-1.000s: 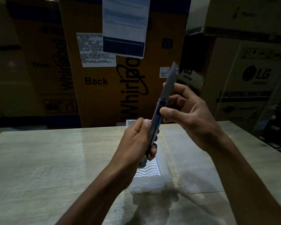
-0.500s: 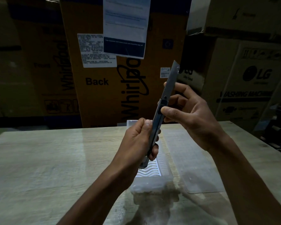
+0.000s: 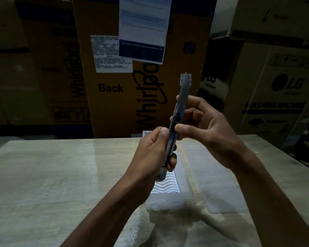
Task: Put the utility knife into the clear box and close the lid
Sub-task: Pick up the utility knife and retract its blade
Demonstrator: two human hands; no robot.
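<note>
The grey utility knife point(image 3: 180, 104) stands nearly upright in mid-air above the table, its tip pointing up. My left hand point(image 3: 153, 155) is wrapped around its lower handle. My right hand point(image 3: 203, 127) pinches the knife at the black slider, thumb on the near side, fingers behind. Directly below lies the clear box point(image 3: 169, 195), open, with a white wavy liner on its floor. Its clear lid point(image 3: 219, 186) lies flat on the table just right of the box.
A pale wood-grain table point(image 3: 61, 184) carries the box and lid. Big cardboard appliance cartons point(image 3: 114, 90) with paper labels stand close behind the far edge. More cartons point(image 3: 282, 97) are stacked at the right.
The knife and both hands have stayed almost in place. My right thumb has slid a little lower along the knife's slider.
</note>
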